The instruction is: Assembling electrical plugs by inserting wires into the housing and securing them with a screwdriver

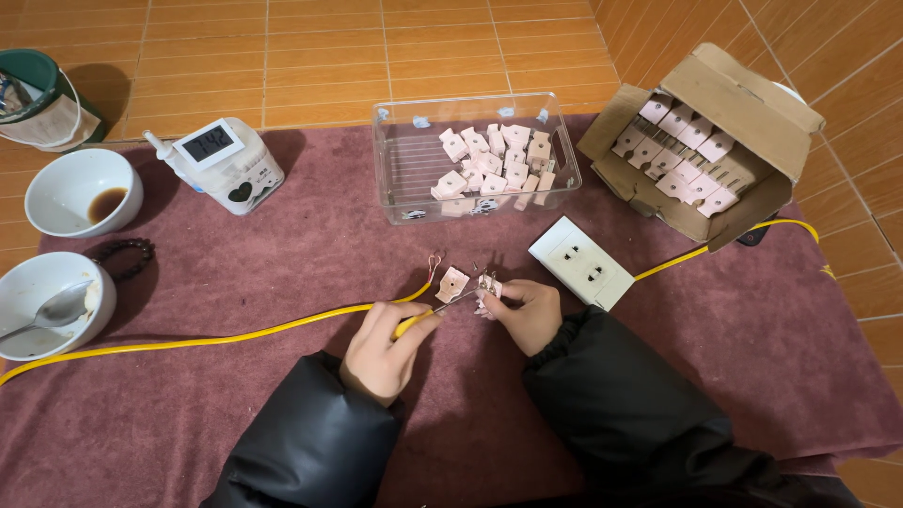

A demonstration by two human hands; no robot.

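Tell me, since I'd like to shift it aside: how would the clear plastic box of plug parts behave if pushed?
The clear plastic box looks thin-walled and only partly filled, so probably light. On the maroon cloth it may drag rather than glide. Its loose pale parts would likely slide and rattle.

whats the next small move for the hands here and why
Probably steady the small pink plug part in the right hand and turn the screwdriver held by the left hand: its tip already meets the part, and the loose cover lies apart on the cloth.
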